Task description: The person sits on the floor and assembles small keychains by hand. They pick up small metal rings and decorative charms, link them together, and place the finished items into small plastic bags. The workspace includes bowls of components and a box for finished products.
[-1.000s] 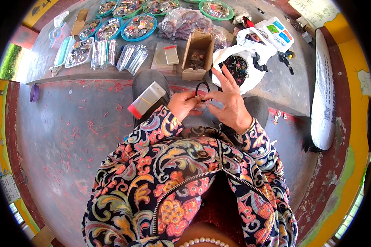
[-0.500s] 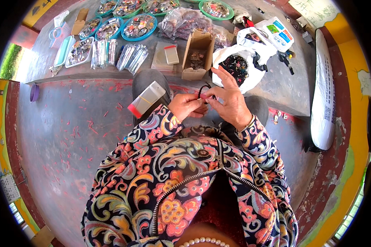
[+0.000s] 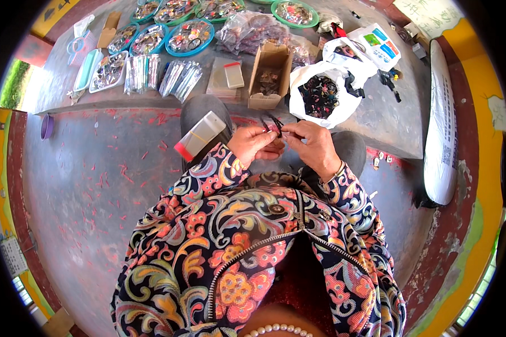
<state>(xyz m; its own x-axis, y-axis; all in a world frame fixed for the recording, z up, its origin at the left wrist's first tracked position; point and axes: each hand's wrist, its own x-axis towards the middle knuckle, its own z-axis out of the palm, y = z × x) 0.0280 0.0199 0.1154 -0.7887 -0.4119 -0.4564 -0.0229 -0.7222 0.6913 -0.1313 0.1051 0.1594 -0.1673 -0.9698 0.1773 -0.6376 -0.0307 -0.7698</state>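
In front of my lap, my left hand [image 3: 254,145] pinches a black hair tie [image 3: 278,122] between thumb and fingers. A small pinkish piece shows by the fingertips, too small to make out. My right hand [image 3: 314,148] meets it from the other side, its thumb and forefinger closed on the tie's edge. On my left thigh lies a stack of clear plastic sleeves [image 3: 208,128] with a red end and a yellow rubber band round it. Beyond my right hand, a white plastic bag [image 3: 349,105] stands open, full of dark hair ties [image 3: 319,95].
On the raised ledge stand an open cardboard box [image 3: 264,102], more clear sleeves [image 3: 222,84], bundles of slim packets [image 3: 180,78] and blue basins [image 3: 190,51] of small goods. A long white sack [image 3: 439,129] leans at the right. A purple bucket [image 3: 46,127] sits far left.
My right hand's raised fingers have folded down, and it has drawn in slightly. The black tie's loop, which stood up rounded, now looks narrower and bunched between my fingertips.
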